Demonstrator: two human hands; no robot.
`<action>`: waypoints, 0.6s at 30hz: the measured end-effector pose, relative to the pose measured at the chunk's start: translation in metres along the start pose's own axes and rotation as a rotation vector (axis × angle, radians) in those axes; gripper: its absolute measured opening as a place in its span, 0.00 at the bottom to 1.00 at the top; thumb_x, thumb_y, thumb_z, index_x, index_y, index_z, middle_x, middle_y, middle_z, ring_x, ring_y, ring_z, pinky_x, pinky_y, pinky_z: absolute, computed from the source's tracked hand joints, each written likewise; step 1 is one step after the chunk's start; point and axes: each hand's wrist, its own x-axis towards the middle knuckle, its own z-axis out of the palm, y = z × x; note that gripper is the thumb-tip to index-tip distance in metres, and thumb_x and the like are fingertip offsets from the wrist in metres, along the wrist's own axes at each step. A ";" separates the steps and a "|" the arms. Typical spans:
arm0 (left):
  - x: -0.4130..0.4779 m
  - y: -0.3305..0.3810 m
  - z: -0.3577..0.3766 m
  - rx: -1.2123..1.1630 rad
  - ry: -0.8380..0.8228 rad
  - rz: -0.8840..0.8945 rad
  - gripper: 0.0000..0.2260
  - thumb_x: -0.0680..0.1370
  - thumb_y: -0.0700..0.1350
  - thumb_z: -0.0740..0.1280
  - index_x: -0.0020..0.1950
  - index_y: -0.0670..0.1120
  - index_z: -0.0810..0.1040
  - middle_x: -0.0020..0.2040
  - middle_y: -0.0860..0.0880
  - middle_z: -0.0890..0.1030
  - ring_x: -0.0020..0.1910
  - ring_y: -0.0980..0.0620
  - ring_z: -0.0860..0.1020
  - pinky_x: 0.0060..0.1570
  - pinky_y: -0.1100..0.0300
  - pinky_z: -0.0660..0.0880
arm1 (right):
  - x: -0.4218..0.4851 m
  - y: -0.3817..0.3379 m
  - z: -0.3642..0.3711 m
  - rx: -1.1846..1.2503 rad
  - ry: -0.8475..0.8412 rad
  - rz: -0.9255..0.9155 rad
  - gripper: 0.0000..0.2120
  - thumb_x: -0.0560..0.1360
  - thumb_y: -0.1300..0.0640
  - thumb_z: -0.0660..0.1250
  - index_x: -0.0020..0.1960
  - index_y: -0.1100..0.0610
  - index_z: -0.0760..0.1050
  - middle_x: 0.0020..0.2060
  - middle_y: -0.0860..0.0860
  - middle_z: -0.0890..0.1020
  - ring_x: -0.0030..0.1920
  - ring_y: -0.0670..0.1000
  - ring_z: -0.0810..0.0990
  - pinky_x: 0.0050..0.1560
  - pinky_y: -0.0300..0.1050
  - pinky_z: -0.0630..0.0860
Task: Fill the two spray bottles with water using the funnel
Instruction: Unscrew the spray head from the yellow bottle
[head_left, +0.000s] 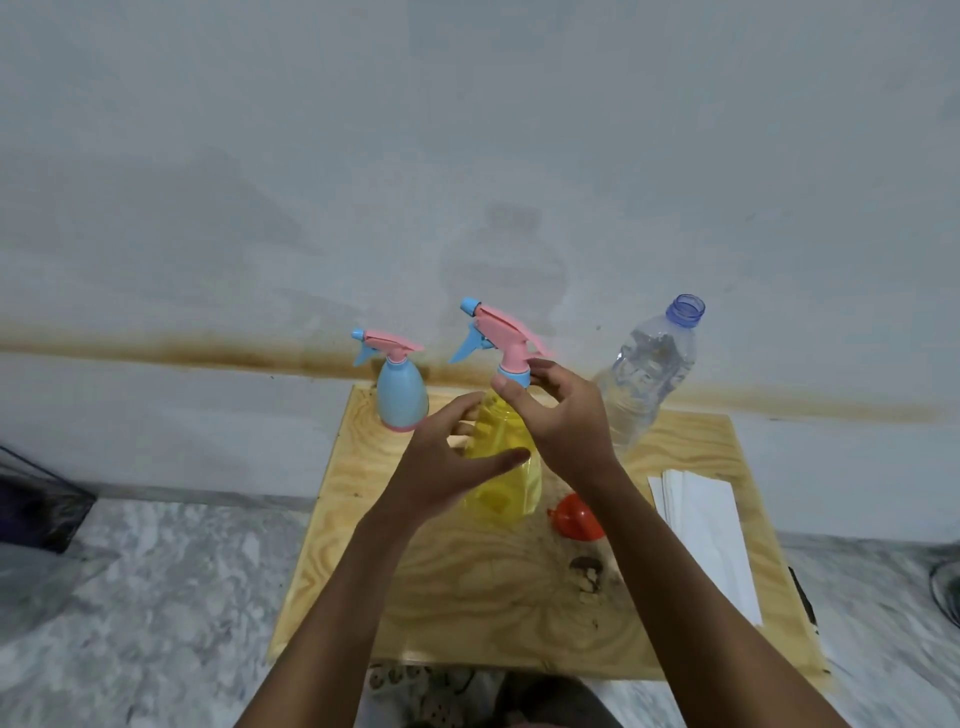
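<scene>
A yellow spray bottle (506, 483) with a pink and blue trigger head stands in the middle of a wooden board (467, 587). My right hand (558, 415) pinches the blue collar under that head. My left hand (452, 467) curls around the yellow body from the left. A blue spray bottle (401, 396) with its head on stands at the board's far left corner. An uncapped clear water bottle (647, 371) stands far right, partly full. An orange funnel (574, 519) lies on the board beside the yellow bottle, partly behind my right forearm.
White folded paper (709, 535) lies along the board's right edge. The board sits on a marbled floor against a pale wall (467, 156). A dark mesh basket (36, 504) stands at the far left. A dark stain (587, 571) marks the board.
</scene>
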 end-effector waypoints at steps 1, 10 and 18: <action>-0.002 0.002 -0.001 -0.021 -0.012 -0.010 0.29 0.66 0.48 0.81 0.65 0.48 0.78 0.50 0.52 0.84 0.49 0.58 0.82 0.47 0.61 0.81 | -0.001 -0.002 -0.002 0.001 -0.013 -0.017 0.06 0.74 0.56 0.74 0.50 0.52 0.81 0.42 0.41 0.84 0.46 0.39 0.82 0.48 0.30 0.75; -0.007 0.013 -0.007 -0.111 -0.106 -0.061 0.30 0.62 0.49 0.83 0.63 0.56 0.79 0.49 0.55 0.84 0.53 0.55 0.80 0.50 0.51 0.83 | -0.008 -0.013 -0.012 0.049 -0.126 -0.063 0.07 0.75 0.57 0.73 0.52 0.52 0.81 0.44 0.41 0.85 0.48 0.40 0.82 0.51 0.33 0.76; -0.014 0.017 -0.010 -0.114 -0.162 -0.081 0.33 0.60 0.53 0.83 0.63 0.57 0.79 0.54 0.50 0.84 0.60 0.47 0.79 0.56 0.41 0.80 | -0.015 -0.015 -0.018 0.051 -0.242 -0.055 0.09 0.76 0.55 0.71 0.57 0.53 0.81 0.50 0.48 0.86 0.55 0.46 0.83 0.57 0.45 0.79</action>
